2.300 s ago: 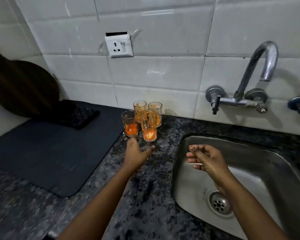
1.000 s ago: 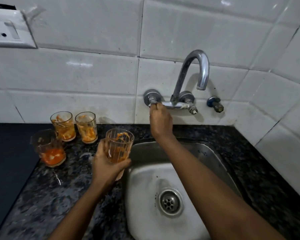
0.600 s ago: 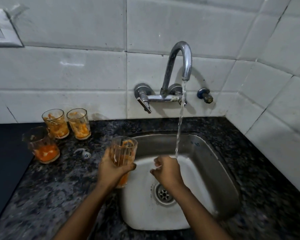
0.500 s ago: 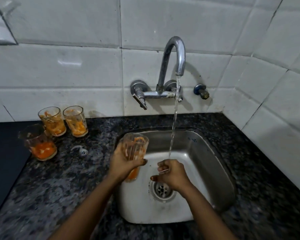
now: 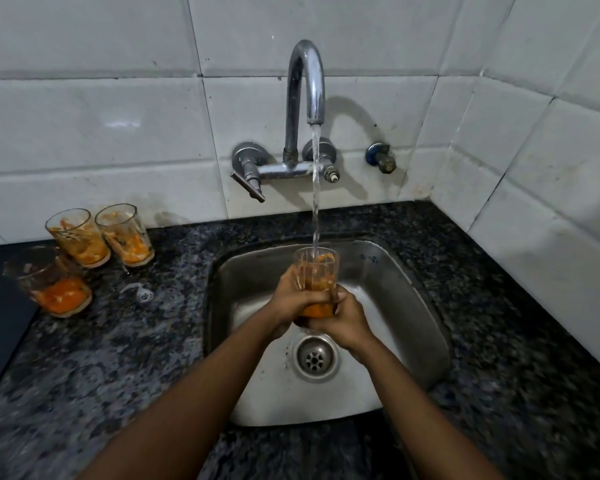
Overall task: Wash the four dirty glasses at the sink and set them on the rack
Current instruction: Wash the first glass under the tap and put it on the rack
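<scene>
Three dirty glasses (image 5: pixel 84 258) with orange residue wait on the granite counter (image 5: pixel 125 358). Over the steel sink (image 5: pixel 413 323), left hand (image 5: pixel 293 301) and right hand (image 5: pixel 343 320) wrap the first glass (image 5: pixel 315 271), upright under the tap stream (image 5: pixel 315 188). Nothing racked yet.

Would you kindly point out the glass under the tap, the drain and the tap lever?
held glass (image 5: pixel 315 271), head view, upper wall above the fingers
drain (image 5: pixel 315 357), head view, centre of strainer
tap lever (image 5: pixel 248 187), head view, mid-handle
</scene>
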